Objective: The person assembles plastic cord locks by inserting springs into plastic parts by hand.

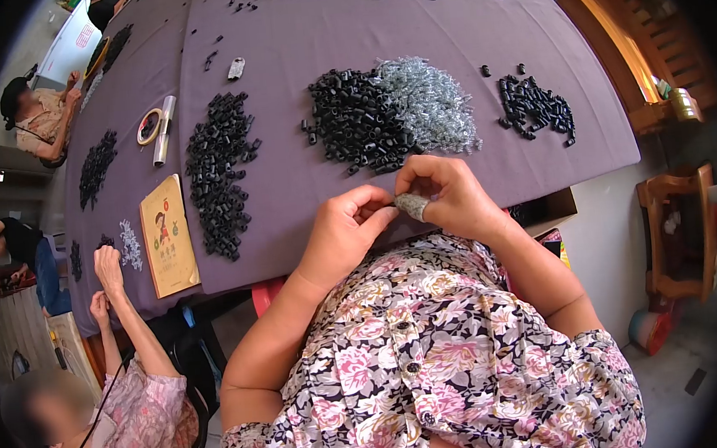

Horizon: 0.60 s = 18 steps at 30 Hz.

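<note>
My left hand point(344, 232) and my right hand point(456, 198) meet at the table's near edge, above my lap. Thumb and fingers are pinched on both sides, fingertips nearly touching. Something small and dark shows between them, too small to name. A grey wrap point(412, 206) covers one finger of my right hand. Just beyond my hands lies a heap of short black tubular plastic pieces point(355, 123), and a heap of small clear pieces point(438, 106) touches its right side. Further right is a smaller group of black pieces point(535, 107).
A long spread of black pieces point(224, 175) lies left, beside a yellow booklet point(168, 236), a tape roll point(149, 127) and a clear roll point(164, 131). Another person point(133, 410) works at the left edge; others sit further back. A wooden chair point(679, 232) stands right.
</note>
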### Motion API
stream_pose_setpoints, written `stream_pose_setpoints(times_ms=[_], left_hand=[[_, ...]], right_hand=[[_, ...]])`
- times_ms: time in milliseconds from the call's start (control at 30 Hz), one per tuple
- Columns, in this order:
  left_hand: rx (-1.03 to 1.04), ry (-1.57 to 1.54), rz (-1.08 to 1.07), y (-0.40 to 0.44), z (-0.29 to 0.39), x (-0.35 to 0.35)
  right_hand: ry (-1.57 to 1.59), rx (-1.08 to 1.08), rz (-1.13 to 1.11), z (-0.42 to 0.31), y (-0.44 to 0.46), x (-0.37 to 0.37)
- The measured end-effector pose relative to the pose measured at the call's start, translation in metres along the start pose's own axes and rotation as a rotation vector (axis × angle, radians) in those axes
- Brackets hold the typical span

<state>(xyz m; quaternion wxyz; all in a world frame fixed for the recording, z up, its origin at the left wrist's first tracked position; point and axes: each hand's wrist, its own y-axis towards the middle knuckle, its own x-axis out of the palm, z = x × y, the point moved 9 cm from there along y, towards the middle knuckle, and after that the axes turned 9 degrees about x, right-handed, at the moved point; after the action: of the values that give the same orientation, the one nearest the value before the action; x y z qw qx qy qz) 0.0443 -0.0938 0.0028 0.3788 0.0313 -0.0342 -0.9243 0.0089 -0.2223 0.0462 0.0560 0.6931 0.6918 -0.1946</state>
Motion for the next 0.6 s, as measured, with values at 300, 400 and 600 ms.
stream_pose_setpoints(times_ms=[300, 400, 600], left_hand=[[-0.166, -0.313, 0.044, -0.003, -0.016, -0.001], [-0.164, -0.386, 0.052, -0.005, -0.018, -0.003], [-0.194, -0.580, 0.096, -0.011, -0.025, -0.002]], right_hand=[[0.092, -0.043, -0.005, 0.000, -0.001, 0.003], [0.136, -0.042, -0.002, 0.001, 0.000, 0.004], [0.084, -0.201, 0.039, -0.012, -0.010, 0.011]])
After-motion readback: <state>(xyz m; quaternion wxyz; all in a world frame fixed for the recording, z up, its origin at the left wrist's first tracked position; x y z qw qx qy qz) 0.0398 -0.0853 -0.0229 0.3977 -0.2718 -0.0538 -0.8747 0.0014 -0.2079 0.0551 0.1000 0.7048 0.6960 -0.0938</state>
